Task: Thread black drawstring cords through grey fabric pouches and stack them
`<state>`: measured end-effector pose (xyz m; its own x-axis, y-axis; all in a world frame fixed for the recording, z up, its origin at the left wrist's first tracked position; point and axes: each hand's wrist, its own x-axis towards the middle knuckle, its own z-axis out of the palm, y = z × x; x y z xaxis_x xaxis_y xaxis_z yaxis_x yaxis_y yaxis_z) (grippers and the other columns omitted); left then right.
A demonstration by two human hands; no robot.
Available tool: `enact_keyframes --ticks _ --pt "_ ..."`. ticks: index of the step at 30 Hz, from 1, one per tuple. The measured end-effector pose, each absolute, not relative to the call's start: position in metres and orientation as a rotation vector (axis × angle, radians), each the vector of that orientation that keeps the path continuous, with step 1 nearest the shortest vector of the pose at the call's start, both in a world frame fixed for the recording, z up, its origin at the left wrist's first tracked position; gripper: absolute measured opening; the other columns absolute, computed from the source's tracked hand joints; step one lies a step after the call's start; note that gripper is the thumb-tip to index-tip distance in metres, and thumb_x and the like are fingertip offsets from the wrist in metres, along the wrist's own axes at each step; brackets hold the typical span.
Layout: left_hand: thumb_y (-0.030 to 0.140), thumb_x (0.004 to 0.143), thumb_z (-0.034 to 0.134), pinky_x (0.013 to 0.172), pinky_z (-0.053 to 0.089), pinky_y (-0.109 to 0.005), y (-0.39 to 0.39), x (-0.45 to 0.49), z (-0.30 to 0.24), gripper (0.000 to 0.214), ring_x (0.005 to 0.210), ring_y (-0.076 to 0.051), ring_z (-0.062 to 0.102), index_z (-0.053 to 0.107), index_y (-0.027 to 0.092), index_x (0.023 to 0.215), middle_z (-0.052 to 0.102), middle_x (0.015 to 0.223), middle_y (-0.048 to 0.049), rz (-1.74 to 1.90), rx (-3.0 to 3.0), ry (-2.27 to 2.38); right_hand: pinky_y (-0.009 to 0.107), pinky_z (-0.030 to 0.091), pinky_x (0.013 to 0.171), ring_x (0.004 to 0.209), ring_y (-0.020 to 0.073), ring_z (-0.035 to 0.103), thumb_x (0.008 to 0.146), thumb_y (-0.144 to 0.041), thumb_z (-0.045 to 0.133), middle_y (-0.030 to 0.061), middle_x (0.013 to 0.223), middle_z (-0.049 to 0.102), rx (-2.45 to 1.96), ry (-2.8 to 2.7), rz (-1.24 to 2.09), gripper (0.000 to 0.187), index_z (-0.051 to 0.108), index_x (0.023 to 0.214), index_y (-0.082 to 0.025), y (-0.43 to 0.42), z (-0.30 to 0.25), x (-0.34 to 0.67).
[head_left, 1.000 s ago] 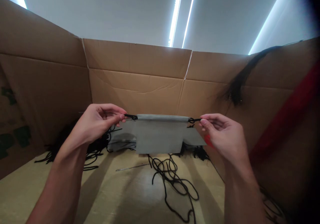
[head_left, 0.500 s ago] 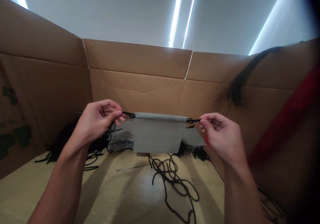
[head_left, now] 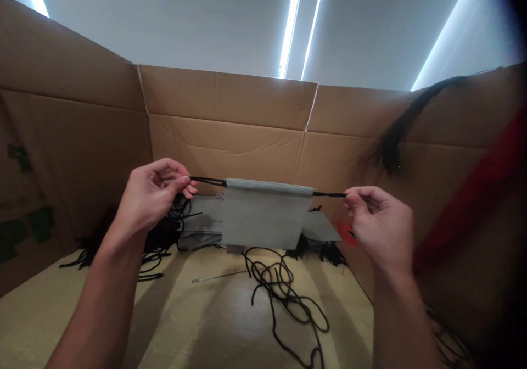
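A small grey drawstring pouch (head_left: 265,215) hangs in the air between my hands, its top edge stretched flat. Black drawstring cord (head_left: 208,180) comes out of both top corners. My left hand (head_left: 158,193) pinches the cord on the left, where it shows as two strands. On the other side, my right hand (head_left: 376,221) is closed on the cord end, pulled taut. Loose black cords (head_left: 288,297) lie tangled on the table below the pouch. A thin metal needle-like rod (head_left: 218,277) rests left of them.
Cardboard walls (head_left: 222,138) surround the pale table (head_left: 181,325). Behind the pouch lie flat grey pouches (head_left: 201,223) and another grey stack (head_left: 321,227). A heap of black cords (head_left: 160,242) sits at left. A black bundle of strands (head_left: 395,133) hangs over the right wall, near a red strip (head_left: 469,199).
My hands have moved farther apart, drawing more cord out of both corners of the pouch. The knot-like loops at the corners have straightened, and the pouch has risen slightly.
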<state>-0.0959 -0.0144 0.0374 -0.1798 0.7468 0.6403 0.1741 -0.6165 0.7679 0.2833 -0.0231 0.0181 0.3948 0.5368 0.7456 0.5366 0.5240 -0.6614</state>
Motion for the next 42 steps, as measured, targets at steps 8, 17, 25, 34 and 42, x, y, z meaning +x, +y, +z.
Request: enact_keyframes --ticks 8,17,25,34,42 --pt "0.014 0.079 0.081 0.064 0.057 -0.027 -0.009 -0.096 0.037 0.014 0.063 -0.014 0.070 0.067 0.016 0.081 0.075 0.070 -0.0010 1.930 1.492 1.076 0.033 0.052 0.060 0.071 0.0228 0.069 0.087 -0.040 0.073 0.0072 0.083 0.078 -1.070 -1.252 -0.048 0.016 0.075 0.086 -0.024 -0.024 0.020 0.280" --pt "0.012 0.079 0.080 0.062 0.052 -0.026 0.000 -0.107 0.033 0.014 0.062 -0.012 0.065 0.067 0.017 0.083 0.073 0.071 0.0012 1.969 1.454 1.112 0.034 0.051 0.063 0.072 0.0239 0.070 0.085 -0.033 0.070 0.0071 0.080 0.077 -1.129 -1.180 -0.123 0.012 0.076 0.084 -0.023 -0.025 0.020 0.285" --pt "0.013 0.083 0.076 0.064 0.050 -0.022 -0.002 -0.113 0.035 0.014 0.067 -0.011 0.064 0.063 0.018 0.085 0.071 0.074 0.0032 1.993 1.447 1.219 0.035 0.050 0.065 0.071 0.0234 0.069 0.084 -0.031 0.071 0.0057 0.078 0.075 -1.174 -1.102 -0.119 0.009 0.075 0.083 -0.023 -0.026 0.021 0.291" --pt "0.024 0.071 0.083 0.042 0.041 -0.023 0.011 -0.067 0.015 0.015 0.041 -0.011 0.056 0.073 0.014 0.075 0.071 0.070 -0.0025 1.512 1.685 1.341 0.024 0.051 0.053 0.059 0.0135 0.065 0.082 -0.046 0.089 0.0042 0.072 0.074 -0.794 -1.395 0.634 0.031 0.074 0.086 -0.020 -0.045 0.022 0.232" --pt "0.041 0.079 0.092 0.063 0.062 -0.025 -0.036 0.030 -0.010 0.048 0.087 -0.018 0.071 0.071 0.016 0.114 0.072 0.110 -0.0095 0.931 1.628 0.430 0.020 0.055 0.057 0.058 0.0090 0.065 0.087 -0.042 0.088 0.0027 0.077 0.077 -0.702 -1.338 0.748 0.026 0.077 0.093 -0.018 -0.047 0.012 0.202"
